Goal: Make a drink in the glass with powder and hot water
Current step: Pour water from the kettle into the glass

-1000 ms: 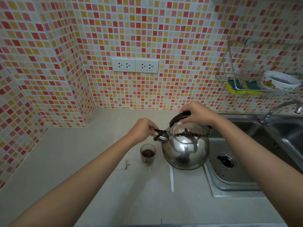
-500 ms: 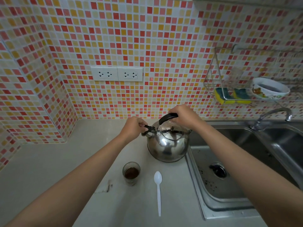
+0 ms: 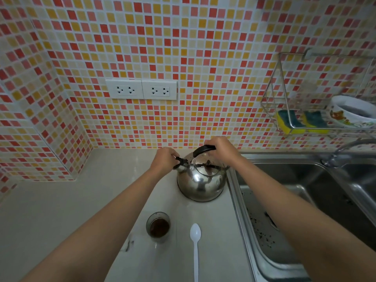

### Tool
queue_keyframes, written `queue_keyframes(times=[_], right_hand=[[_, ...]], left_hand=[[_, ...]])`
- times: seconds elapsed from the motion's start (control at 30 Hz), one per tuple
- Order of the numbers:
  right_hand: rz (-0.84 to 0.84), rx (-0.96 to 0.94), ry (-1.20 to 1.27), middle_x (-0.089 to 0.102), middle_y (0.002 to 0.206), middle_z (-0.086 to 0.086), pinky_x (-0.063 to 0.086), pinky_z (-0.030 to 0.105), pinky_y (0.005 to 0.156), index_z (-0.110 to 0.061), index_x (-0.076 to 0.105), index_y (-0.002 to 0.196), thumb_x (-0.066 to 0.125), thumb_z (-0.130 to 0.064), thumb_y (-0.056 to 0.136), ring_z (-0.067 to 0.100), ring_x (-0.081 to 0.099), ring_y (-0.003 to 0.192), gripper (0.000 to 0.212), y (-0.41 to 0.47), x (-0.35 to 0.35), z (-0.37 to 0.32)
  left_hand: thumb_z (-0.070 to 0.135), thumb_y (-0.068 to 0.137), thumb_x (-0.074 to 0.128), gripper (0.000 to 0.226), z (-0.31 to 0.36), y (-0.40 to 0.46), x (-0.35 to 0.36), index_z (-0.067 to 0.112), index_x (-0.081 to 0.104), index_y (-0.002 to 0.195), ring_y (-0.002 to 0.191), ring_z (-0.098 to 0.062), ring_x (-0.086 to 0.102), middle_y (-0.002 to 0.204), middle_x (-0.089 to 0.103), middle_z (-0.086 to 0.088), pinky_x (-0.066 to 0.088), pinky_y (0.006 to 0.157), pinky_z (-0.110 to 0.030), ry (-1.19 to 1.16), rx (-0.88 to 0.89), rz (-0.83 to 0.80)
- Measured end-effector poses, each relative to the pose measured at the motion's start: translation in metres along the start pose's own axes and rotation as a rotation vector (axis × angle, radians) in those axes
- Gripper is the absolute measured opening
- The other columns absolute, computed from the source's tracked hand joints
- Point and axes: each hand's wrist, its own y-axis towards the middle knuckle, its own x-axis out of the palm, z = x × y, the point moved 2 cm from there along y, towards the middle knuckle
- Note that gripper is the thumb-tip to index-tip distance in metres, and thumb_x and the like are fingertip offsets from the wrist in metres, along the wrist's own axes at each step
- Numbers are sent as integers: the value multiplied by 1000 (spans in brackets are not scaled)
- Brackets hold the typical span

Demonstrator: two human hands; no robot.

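Observation:
A shiny steel kettle (image 3: pixel 201 184) stands on the pale counter (image 3: pixel 61 210) beside the sink. My right hand (image 3: pixel 221 148) grips its black handle from above. My left hand (image 3: pixel 164 159) pinches the black cap on the spout at the kettle's left. A small glass (image 3: pixel 158 226) with dark brown liquid or powder at the bottom sits nearer to me, apart from the kettle. A white plastic spoon (image 3: pixel 195 245) lies to the right of the glass, bowl pointing away.
A steel sink (image 3: pixel 305 210) with dark specks fills the right side, with a tap (image 3: pixel 345 149) behind it. A wire rack (image 3: pixel 284 110) on the tiled wall holds sponges and a bowl. Two wall sockets (image 3: pixel 141 89) sit above the counter. A small dark scrap (image 3: pixel 128 244) lies left of the glass.
The kettle has moved away from the glass toward the wall and now rests on the counter. The view has tilted, showing the spoon fully. Both hands stay on the kettle.

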Motion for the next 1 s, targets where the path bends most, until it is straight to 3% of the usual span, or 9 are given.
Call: queue_keyframes(times=[0.1, 0.43, 0.73, 0.8, 0.9, 1.0], right_hand=[[1, 2, 3, 69, 83, 10, 54, 44, 73, -11, 72, 94, 60, 0, 85, 26, 64, 77, 19, 4, 4, 4], [39, 44, 23, 66, 84, 6, 52, 37, 69, -11, 73, 96, 62, -1, 85, 26, 63, 79, 18, 14, 12, 14], [104, 85, -29, 70, 86, 9, 52, 36, 66, -13, 73, 93, 61, 0, 84, 29, 65, 80, 20, 16, 12, 15], [111, 150, -29, 68, 99, 10, 54, 39, 76, -14, 70, 106, 63, -4, 85, 31, 64, 94, 25, 16, 9, 13], [214, 184, 13, 56, 125, 10, 46, 36, 96, -15, 52, 135, 69, -17, 84, 26, 51, 118, 54, 1, 7, 4], [401, 164, 136, 57, 121, 4, 42, 27, 90, -18, 55, 132, 70, -28, 83, 19, 51, 114, 52, -39, 20, -16]], left_hand=[[2, 88, 64, 27, -3, 4, 5, 1, 69, 114, 97, -30, 66, 112, 70, -17, 50, 77, -26, 21, 0, 5], [4, 90, 62, 24, -5, 18, 17, -1, 70, 112, 96, -32, 66, 105, 70, -20, 50, 80, -30, 53, 36, 10], [4, 90, 62, 31, -7, 24, 21, -1, 65, 121, 102, -31, 65, 117, 67, -19, 51, 91, -30, -27, 10, 14], [11, 90, 65, 38, -11, 20, 18, 4, 61, 126, 100, -25, 64, 116, 68, -16, 50, 90, -29, -62, -6, 0], [24, 88, 69, 39, -25, -1, 6, 10, 63, 124, 96, -19, 62, 109, 69, -9, 46, 83, -24, -169, 30, -5], [31, 88, 68, 29, -51, -39, -8, 14, 72, 111, 97, -12, 63, 107, 71, 0, 42, 80, -15, -282, 100, -2]])
